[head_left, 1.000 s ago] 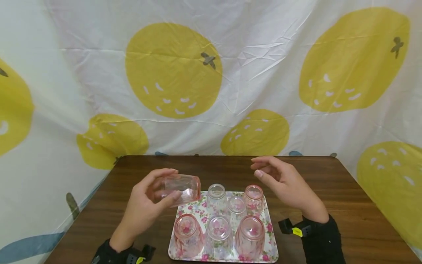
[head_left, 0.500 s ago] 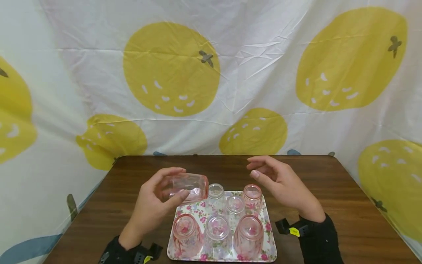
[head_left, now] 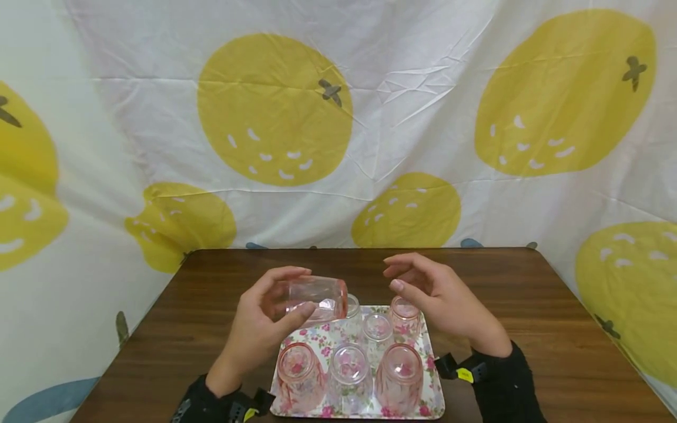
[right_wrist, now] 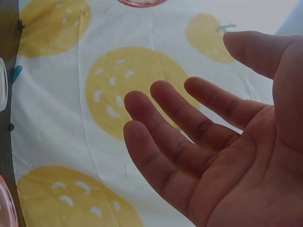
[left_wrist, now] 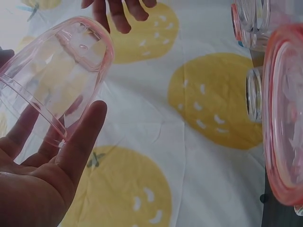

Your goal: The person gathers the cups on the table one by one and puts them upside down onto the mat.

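Observation:
My left hand (head_left: pixel 264 320) grips a clear pink-tinted drinking glass (head_left: pixel 317 296) round its side. The glass lies sideways in the air over the tray's back left, its thick pink end toward the right. In the left wrist view the same glass (left_wrist: pixel 71 61) shows between thumb and fingers. My right hand (head_left: pixel 433 294) hangs above the back right of the tray, holding nothing, its fingers loosely bent; in the right wrist view the palm (right_wrist: pixel 246 156) is bare. Below stands a flowered white tray (head_left: pixel 312 335) with several glasses upside down, among them a pink one (head_left: pixel 400 376) at front right.
A pink glass (head_left: pixel 298 376) and a colourless glass (head_left: pixel 351 376) stand along the tray's front. Behind them are a small clear glass (head_left: pixel 378 332) and a small pink glass (head_left: pixel 405 314). The brown table (head_left: pixel 211 294) ends at a lemon-print curtain (head_left: pixel 412 117).
My left hand has carried the pink glass to the right, so it now partly covers the clear glass at the tray's back. My right hand has shifted left, bringing both hands closer together.

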{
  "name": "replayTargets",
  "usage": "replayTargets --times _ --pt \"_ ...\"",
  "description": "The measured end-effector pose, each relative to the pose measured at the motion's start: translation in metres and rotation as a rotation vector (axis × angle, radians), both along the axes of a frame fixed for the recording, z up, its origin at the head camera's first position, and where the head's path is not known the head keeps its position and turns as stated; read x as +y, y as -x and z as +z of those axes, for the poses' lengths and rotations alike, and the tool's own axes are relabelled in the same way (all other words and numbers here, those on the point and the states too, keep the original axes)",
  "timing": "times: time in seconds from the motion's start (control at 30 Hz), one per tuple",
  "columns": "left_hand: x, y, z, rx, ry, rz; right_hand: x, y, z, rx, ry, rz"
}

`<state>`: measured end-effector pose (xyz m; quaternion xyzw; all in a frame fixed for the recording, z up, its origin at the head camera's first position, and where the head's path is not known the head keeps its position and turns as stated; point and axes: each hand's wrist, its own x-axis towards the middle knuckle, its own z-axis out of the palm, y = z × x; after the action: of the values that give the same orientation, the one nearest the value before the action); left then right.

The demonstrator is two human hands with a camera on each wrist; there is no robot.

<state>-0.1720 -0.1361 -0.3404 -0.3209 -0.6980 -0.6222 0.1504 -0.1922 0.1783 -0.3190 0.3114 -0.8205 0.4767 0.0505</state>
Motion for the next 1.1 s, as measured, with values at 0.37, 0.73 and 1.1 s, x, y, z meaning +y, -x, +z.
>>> replayTargets --times 0.37,0.73,1.1 --pt "0.009 0.003 -0.001 0.001 -0.032 -0.024 -0.011 -0.001 0.001 -0.068 0.018 0.052" --pt "0.02 0.007 -0.005 0.002 -0.081 -0.019 -0.023 0.0 -0.002 -0.047 0.003 0.128" --pt "0.034 0.007 -0.005 -0.017 -0.112 -0.036 -0.03 0.0 -0.002 -0.078 0.048 0.178"
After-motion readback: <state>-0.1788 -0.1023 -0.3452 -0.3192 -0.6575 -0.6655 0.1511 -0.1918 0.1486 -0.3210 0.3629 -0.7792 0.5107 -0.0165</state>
